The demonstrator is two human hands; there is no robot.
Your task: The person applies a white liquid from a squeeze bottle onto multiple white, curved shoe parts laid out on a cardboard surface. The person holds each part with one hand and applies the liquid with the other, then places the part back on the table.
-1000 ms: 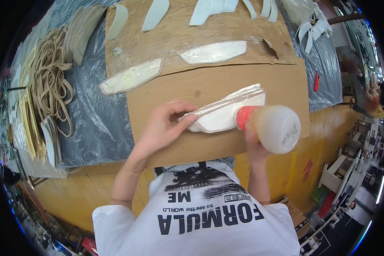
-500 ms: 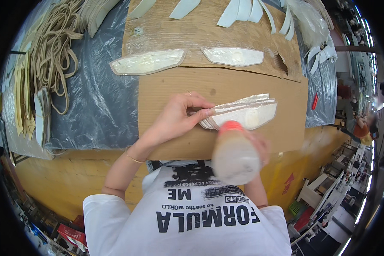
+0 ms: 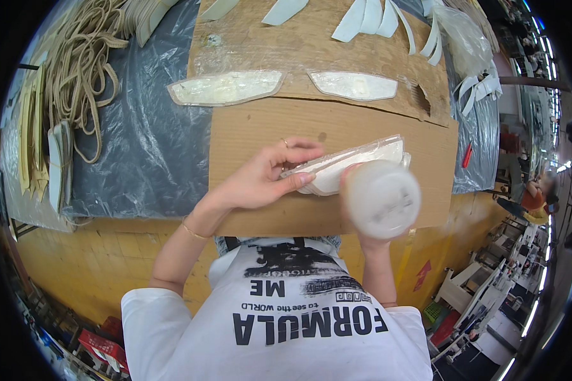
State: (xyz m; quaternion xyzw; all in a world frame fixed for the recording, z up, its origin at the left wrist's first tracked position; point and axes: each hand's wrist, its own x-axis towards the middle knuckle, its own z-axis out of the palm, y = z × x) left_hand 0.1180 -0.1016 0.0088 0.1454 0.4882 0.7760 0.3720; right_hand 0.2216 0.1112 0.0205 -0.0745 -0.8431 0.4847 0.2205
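Note:
Between the thumb and fingers of my left hand [image 3: 260, 174] are the left ends of several thin, flat white pieces [image 3: 378, 152] with rounded outlines and pale brown edges. They overlap in a slightly fanned stack, tilted up toward the right. My right hand [image 3: 347, 184] grips a whitish plastic bottle [image 3: 388, 202], its round base turned up toward me. The bottle covers most of that hand and the right-hand part of the stack. Its tip is hidden, so I cannot tell whether it touches the pieces.
Two similar shiny white pieces, one left [image 3: 229, 87] and one right [image 3: 354, 85], lie on the worn brown board [image 3: 254, 47] beyond the cardboard sheet [image 3: 241, 136]. Beige cords [image 3: 76, 70] heap at far left. A red tool [image 3: 467, 156] lies on grey plastic at right.
The bottle has moved right and away from my body, its base now facing up more squarely. In my left hand, the upper pieces have shifted, slanting more steeply up to the right.

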